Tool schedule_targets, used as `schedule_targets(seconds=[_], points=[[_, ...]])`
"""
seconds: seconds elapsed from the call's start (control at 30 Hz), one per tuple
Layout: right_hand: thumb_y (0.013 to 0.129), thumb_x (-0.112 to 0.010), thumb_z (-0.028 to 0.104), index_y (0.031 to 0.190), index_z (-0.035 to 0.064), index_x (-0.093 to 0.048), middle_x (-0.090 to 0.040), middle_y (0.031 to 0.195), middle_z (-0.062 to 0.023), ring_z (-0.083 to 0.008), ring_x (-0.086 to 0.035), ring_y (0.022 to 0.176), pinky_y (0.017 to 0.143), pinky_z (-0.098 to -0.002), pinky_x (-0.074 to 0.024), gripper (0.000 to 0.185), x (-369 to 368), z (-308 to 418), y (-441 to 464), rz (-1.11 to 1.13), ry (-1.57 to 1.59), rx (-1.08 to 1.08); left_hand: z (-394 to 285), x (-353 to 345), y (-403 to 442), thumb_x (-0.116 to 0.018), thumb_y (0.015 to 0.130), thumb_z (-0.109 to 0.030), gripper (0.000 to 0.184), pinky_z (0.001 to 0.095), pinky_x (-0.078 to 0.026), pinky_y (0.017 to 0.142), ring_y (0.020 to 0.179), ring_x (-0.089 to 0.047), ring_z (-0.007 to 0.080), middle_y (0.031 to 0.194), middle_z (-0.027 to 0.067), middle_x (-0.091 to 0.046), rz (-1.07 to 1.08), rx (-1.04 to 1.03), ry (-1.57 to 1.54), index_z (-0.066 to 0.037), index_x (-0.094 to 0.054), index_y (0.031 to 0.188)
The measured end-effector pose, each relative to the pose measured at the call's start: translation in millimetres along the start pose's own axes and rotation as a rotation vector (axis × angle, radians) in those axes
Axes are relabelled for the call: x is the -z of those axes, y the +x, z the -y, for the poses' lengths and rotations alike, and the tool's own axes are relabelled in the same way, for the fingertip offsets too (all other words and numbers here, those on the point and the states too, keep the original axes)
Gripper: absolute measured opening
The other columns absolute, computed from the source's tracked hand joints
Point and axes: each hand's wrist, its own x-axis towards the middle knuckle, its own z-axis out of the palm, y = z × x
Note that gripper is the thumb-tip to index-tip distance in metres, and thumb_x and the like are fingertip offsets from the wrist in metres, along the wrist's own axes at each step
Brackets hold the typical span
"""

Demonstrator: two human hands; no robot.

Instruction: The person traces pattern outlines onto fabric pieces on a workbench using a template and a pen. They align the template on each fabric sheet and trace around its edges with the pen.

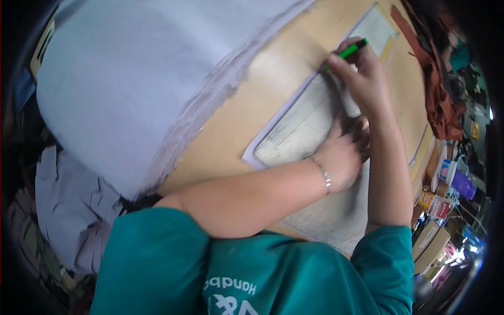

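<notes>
My right hand (365,76) is closed around a green pen (349,50) with a black band near its upper end. The pen's lower end is at the upper-left edge of a worn grey template board (302,123). A pale lilac sheet (253,151) shows as a narrow margin around this board. My left hand (344,155), wearing a metal bracelet, presses on the board below my right hand, its fingers bent and apart. Between the hands lies a whitish, blurred piece (350,101) whose kind I cannot make out.
A large stack of pale lilac sheets (136,79) with ragged edges covers the left of the tan table (220,134). Reddish-brown material (441,105) hangs at the right edge. Boxes (433,205) and a purple container (463,186) stand at right. Cut sheets (68,205) lie lower left.
</notes>
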Motion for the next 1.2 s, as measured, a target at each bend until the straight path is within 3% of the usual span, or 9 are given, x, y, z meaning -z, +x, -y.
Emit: schedule_targets(seconds=[0.07,0.3,0.33,0.57,0.7,0.77,0.83,1.07,1.2], points=[[0.075,-0.061,0.013,0.086,0.0013,-0.050,-0.056,0.072,-0.0044,-0.0102,-0.051,0.063,0.057,-0.0232,-0.0421,0.019,27.9,-22.6,37.9,-0.165,-0.116,0.001,-0.2,0.3,-2.3,-0.058,0.071,-0.040,0.055,0.0616,-0.012,0.093,0.127,-0.016,0.0248,0.130,0.0049,-0.033,-0.098,0.007,-0.127,-0.014,-0.046,0.118],[0.071,-0.066,0.016,0.080,0.0004,-0.049,-0.057,0.072,-0.0099,-0.0161,-0.056,0.064,0.056,-0.0305,-0.0455,0.025,99.1,-104.9,170.6,-0.692,-0.261,-0.006,-2.5,14.5,6.7,-0.057,0.071,-0.043,0.054,0.0646,-0.018,0.088,0.128,-0.012,0.0226,0.134,0.0043,-0.025,0.027,0.005,-0.112,-0.016,-0.046,0.117],[0.070,-0.067,0.016,0.081,-0.0001,-0.051,-0.057,0.072,-0.0099,-0.0173,-0.056,0.062,0.054,-0.0309,-0.0458,0.025,107.0,-124.0,187.1,-0.807,-0.517,0.148,-3.2,16.1,8.2,-0.057,0.071,-0.044,0.055,0.0651,-0.019,0.087,0.128,-0.011,0.0225,0.135,0.0042,-0.024,0.058,0.004,-0.103,-0.016,-0.046,0.117],[0.077,-0.062,0.015,0.084,0.0037,-0.049,-0.056,0.074,-0.0063,-0.0113,-0.056,0.065,0.052,-0.0232,-0.0445,0.018,159.4,-160.1,160.7,-0.962,0.202,0.191,-4.2,24.2,12.4,-0.054,0.075,-0.044,0.059,0.0677,-0.014,0.086,0.128,-0.012,0.0240,0.136,0.0046,-0.023,0.123,-0.009,-0.110,-0.015,-0.039,0.124],[0.072,-0.064,0.015,0.080,0.0017,-0.049,-0.059,0.073,-0.0097,-0.0186,-0.058,0.067,0.064,-0.0312,-0.0447,0.022,151.5,-164.8,123.2,-1.040,0.401,0.098,5.1,39.8,25.3,-0.050,0.081,-0.031,0.045,0.0530,-0.025,0.092,0.119,-0.031,0.0281,0.124,0.0112,-0.041,0.072,0.075,-0.328,-0.008,-0.044,0.119],[0.073,-0.063,0.016,0.081,0.0029,-0.049,-0.059,0.072,-0.0096,-0.0198,-0.058,0.067,0.064,-0.0307,-0.0449,0.022,147.9,-164.5,123.3,-1.027,0.197,0.056,23.6,46.6,46.2,-0.048,0.083,-0.024,0.037,0.0427,-0.031,0.092,0.112,-0.041,0.0301,0.115,0.0140,-0.049,-0.007,0.116,-0.581,-0.005,-0.048,0.114],[0.073,-0.063,0.019,0.082,0.0056,-0.050,-0.060,0.073,-0.0096,-0.0220,-0.058,0.068,0.065,-0.0305,-0.0454,0.021,142.9,-153.4,120.3,-1.013,0.075,0.000,41.1,55.2,95.6,-0.046,0.084,-0.017,0.029,0.0313,-0.036,0.090,0.102,-0.048,0.0317,0.105,0.0158,-0.055,-0.300,-0.034,-0.227,-0.001,-0.052,0.108],[0.072,-0.063,0.017,0.082,0.0069,-0.051,-0.060,0.072,-0.0106,-0.0250,-0.059,0.069,0.065,-0.0331,-0.0457,0.019,140.6,-135.1,110.6,-0.905,-0.055,-0.053,93.0,28.9,207.7,-0.032,0.088,-0.030,0.036,0.0632,-0.017,0.093,0.126,-0.019,0.0282,0.135,0.0000,-0.028,-0.169,0.268,0.288,-0.029,-0.037,0.124],[0.072,-0.063,0.017,0.080,0.0053,-0.051,-0.058,0.069,-0.0102,-0.0210,-0.056,0.062,0.060,-0.0306,-0.0448,0.019,130.8,-128.9,99.0,-0.907,-0.164,0.009,92.7,28.4,207.1,-0.031,0.088,-0.031,0.037,0.0627,-0.013,0.095,0.127,-0.018,0.0272,0.136,0.0006,-0.027,-0.164,0.281,0.241,-0.029,-0.037,0.125]])
